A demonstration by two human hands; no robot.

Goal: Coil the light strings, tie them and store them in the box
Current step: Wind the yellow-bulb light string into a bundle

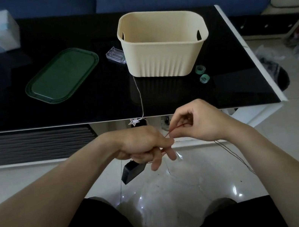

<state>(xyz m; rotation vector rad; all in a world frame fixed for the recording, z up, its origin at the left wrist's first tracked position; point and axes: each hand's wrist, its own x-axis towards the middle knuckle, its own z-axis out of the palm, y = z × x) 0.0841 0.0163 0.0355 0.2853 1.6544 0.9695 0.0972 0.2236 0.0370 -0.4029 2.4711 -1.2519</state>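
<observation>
The left hand [146, 146] grips a bundle of thin reddish wire [175, 127], the right hand [196, 121] pinching one strand just beside it, below the table edge [47, 127]. A white star [134, 122] hangs near; the cream box [165, 50] stands on the table.

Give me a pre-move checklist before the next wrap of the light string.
1. Left hand grips the coil: ok.
2. Right hand pinches the red wire: ok.
3. Cream box open on the table: ok.
4. Green ties laid out beside the box: ok.
5. Star string free of snags: cannot tell.
6. Black battery pack hanging clear: cannot tell.
</observation>
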